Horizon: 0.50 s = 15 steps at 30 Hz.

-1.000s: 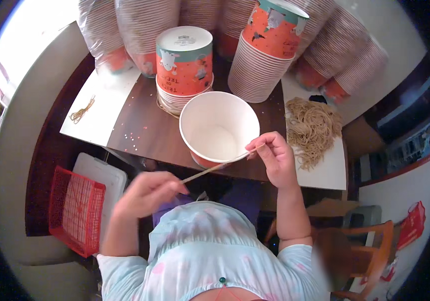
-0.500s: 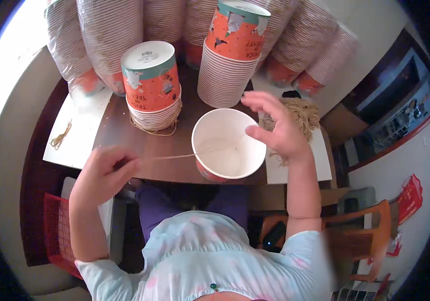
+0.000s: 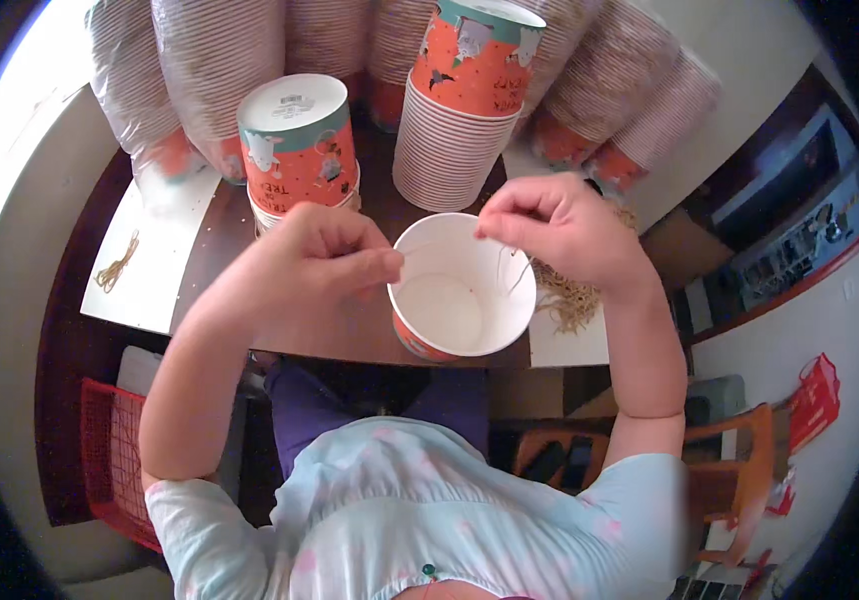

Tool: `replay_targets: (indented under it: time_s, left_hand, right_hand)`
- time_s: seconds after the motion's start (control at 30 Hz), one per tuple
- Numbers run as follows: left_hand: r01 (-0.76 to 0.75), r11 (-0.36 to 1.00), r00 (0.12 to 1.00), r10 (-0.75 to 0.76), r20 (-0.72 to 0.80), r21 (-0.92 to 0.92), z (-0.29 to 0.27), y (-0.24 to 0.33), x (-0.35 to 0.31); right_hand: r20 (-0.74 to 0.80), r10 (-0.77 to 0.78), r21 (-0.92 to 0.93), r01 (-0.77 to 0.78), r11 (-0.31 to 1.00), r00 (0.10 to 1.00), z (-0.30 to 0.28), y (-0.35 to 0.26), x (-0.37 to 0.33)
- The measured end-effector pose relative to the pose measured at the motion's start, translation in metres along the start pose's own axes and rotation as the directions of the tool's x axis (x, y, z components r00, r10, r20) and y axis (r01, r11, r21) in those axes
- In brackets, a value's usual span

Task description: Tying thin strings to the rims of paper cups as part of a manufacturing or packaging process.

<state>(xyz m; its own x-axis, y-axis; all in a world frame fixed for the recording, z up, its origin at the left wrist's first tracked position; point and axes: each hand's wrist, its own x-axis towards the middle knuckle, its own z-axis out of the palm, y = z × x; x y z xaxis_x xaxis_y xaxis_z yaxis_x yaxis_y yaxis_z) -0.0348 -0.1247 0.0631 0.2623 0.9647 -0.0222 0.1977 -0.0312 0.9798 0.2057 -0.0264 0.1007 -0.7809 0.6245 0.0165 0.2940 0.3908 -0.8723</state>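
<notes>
A paper bucket (image 3: pixel 449 310), white inside and orange outside, stands mouth up near the table's front edge. My left hand (image 3: pixel 334 258) is closed in a pinch at its left rim. At the far right rim my right hand (image 3: pixel 554 228) pinches the end of a thin tan string (image 3: pixel 521 268), whose loose tail dangles over the bucket's right side. A faint stretch of string seems to run across the mouth between both hands. Behind my left hand sits a short stack of upturned orange buckets (image 3: pixel 299 160); a taller upturned stack (image 3: pixel 464 130) rises behind the bucket.
Several plastic-wrapped stacks of buckets (image 3: pixel 219 80) line the table's back. A small bundle of strings (image 3: pixel 117 262) lies on a white board at left. A tan string heap (image 3: pixel 571 300) lies at right, partly behind my right arm. A red basket (image 3: pixel 114 450) stands below left.
My left hand has moved right and up to the bucket's left rim. My right hand has gone from fingers apart to a pinch at the far right rim, holding string.
</notes>
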Motion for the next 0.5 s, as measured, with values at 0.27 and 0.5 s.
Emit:
replay_targets:
  time_s: [0.27, 0.5]
  left_hand:
    - [0.023, 0.992, 0.994, -0.009, 0.109, -0.123, 0.029, -0.009, 0.024]
    - [0.149, 0.979, 0.986, -0.137, 0.091, -0.142, 0.029, -0.019, 0.015]
  right_hand:
    - [0.15, -0.141, 0.556, 0.034, 0.831, 0.979, 0.042, 0.024, 0.003]
    - [0.241, 0.101, 0.487, -0.21, 0.848, 0.965, 0.049, 0.031, -0.001]
